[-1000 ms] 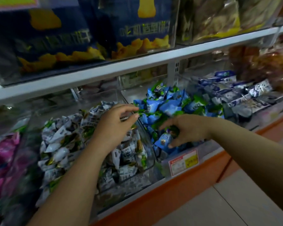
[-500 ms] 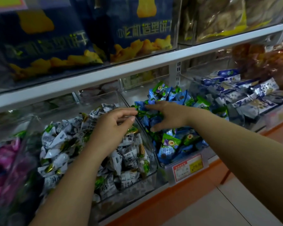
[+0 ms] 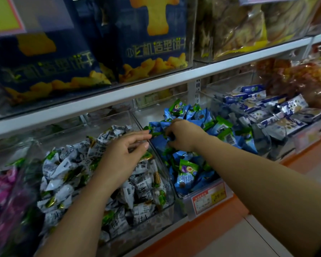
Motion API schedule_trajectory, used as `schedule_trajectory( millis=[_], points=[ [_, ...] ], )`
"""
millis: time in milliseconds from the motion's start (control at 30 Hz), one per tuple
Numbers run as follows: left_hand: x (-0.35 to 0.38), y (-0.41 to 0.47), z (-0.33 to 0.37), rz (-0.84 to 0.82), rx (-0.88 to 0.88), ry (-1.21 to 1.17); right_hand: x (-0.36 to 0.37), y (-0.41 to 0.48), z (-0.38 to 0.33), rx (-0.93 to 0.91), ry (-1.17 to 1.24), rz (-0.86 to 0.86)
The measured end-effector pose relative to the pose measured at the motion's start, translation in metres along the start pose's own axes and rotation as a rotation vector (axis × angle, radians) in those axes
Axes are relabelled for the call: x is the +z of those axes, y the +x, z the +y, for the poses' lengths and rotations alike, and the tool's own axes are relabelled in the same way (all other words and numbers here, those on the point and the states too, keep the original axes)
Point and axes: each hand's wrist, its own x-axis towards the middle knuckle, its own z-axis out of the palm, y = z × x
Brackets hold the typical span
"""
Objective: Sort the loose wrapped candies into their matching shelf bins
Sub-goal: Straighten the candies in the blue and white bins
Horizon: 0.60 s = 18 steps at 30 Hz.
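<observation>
A clear bin [image 3: 137, 230] holds white-and-grey wrapped candies [image 3: 63, 173]. Right of it, a second clear bin [image 3: 135, 115] holds blue-and-green wrapped candies [image 3: 185, 175]. My left hand [image 3: 124, 156] hovers over the white candies with fingers stretched toward the divider between the two bins, thumb under them, nothing visible between. My right hand [image 3: 183, 134] is in the blue pile near the back left, its fingers curled round a blue wrapped candy [image 3: 158, 126].
Pink wrapped candies [image 3: 0, 188] fill a bin at far left. Blue-and-white packets [image 3: 267, 112] lie in a bin to the right. A white shelf edge [image 3: 174, 84] runs just above the bins, carrying dark blue biscuit bags [image 3: 156, 43]. An orange base [image 3: 211, 230] runs below.
My right hand has moved from the front of the blue bin up to its back left, close to my left hand. My left hand has stayed over the white candies.
</observation>
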Motion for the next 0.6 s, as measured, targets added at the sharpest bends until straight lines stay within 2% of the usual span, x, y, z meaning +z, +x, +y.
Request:
schedule_trajectory(
  millis=[433, 600],
  points=[
    [-0.001, -0.001, 0.002, -0.004, -0.001, 0.004, -0.014, -0.002, 0.016, 0.297, 0.44, 0.239],
    [0.0, -0.004, 0.004, -0.026, -0.007, 0.013, -0.025, -0.015, 0.022, 0.347, 0.444, 0.27]
  ],
)
